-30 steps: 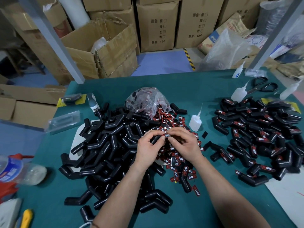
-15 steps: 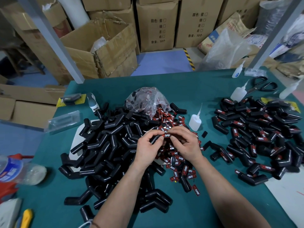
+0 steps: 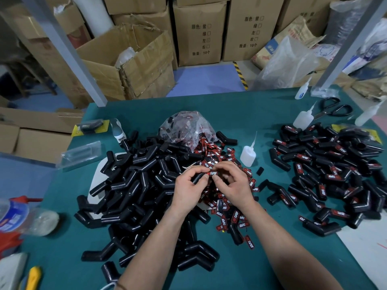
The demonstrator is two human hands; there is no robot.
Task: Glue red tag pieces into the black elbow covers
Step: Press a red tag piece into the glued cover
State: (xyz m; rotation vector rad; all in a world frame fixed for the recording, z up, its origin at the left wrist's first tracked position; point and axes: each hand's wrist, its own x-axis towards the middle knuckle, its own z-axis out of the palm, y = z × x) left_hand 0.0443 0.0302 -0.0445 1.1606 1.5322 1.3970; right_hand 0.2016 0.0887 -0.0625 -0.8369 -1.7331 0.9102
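My left hand point(image 3: 189, 190) grips a black elbow cover point(image 3: 198, 177) above the middle of the green table point(image 3: 240, 114). My right hand point(image 3: 234, 185) pinches a red tag point(image 3: 213, 173) lettered TAPER against that cover's end. Under both hands lies a heap of loose red tags point(image 3: 228, 214) spilling from a clear bag point(image 3: 186, 127). A big pile of bare black covers point(image 3: 134, 189) fills the left. Covers with tags on them point(image 3: 333, 170) are heaped at the right.
A small glue bottle point(image 3: 248, 154) stands just right of the tags; other glue bottles point(image 3: 302, 119) and scissors point(image 3: 335, 108) sit at the far right. A water bottle point(image 3: 14, 216) and a yellow knife point(image 3: 33, 278) lie at the left edge. Cardboard boxes point(image 3: 201, 32) stand behind.
The hands have stayed in place. My right fingers have shifted slightly on the red tag, which now lies flat against the cover's end.
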